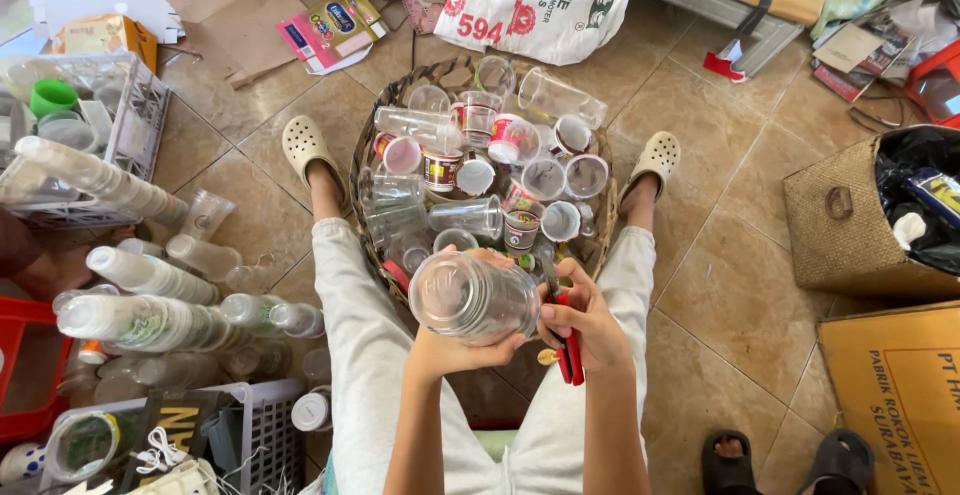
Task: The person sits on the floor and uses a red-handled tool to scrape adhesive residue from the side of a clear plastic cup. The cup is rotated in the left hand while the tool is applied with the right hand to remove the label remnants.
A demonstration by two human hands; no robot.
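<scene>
My left hand (pixel 452 347) grips a clear plastic cup (pixel 474 298), its mouth turned toward me, over my lap. My right hand (pixel 585 321) touches the cup's right side and holds a red-handled cutting tool (pixel 571 347) that points down. Just beyond both hands, between my legs, a round woven basket (pixel 365 155) is heaped with several used clear and printed plastic cups (pixel 470 170). My feet wear cream clogs (pixel 304 145) on either side of the basket.
Stacks of nested clear cups (pixel 150 300) lie on the floor at left beside white wire baskets (pixel 140 120). A printed white sack (pixel 535 0) lies behind the basket. A woven bag (pixel 850 220) and cardboard box (pixel 900 385) stand at right. Another person's sandalled feet (pixel 785 460) show at bottom right.
</scene>
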